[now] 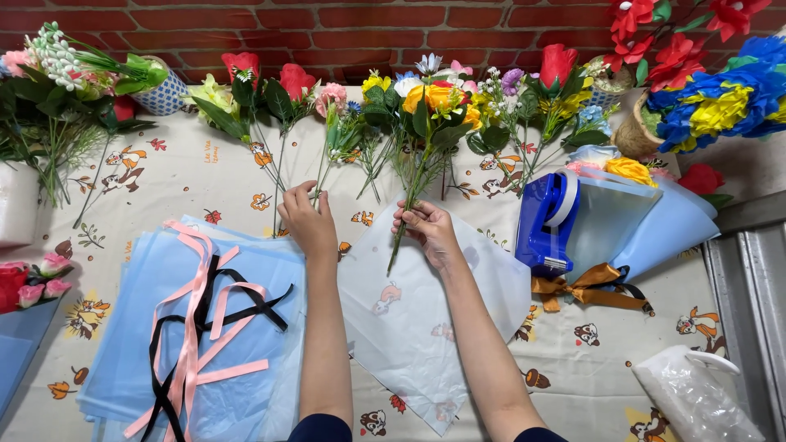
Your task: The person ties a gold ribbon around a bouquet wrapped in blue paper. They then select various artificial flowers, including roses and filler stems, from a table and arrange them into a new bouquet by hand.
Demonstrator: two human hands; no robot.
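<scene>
On the table (164,176), under a cartoon-printed cloth, a translucent sheet (417,327) lies diamond-wise in the middle, and everything else sits around it. The right hand (427,227) rests at the sheet's upper edge, fingers pinched shut on the stems of an orange-and-yellow bunch (430,106) whose heads lie above the sheet, toward the brick wall (368,24). The left hand (308,219), just left of the sheet's top corner, has its fingers closed on a thin stem of a pink flower (332,96). Left of the sheet lies a stack of blue wrapping paper (131,344) with pink ribbons (192,311) and black ribbons (168,368) strewn loose on it. Right of the sheet stands a blue tape dispenser (544,221), and beside that a finished bouquet (647,213) in a pale blue cone, tied with a brown bow (585,286). Farther right, up by the wall, a wicker basket (632,131) holds blue and yellow flowers (720,102). Far left of the sheet, a dotted white-and-blue pot (164,94) lies near the wall.
</scene>
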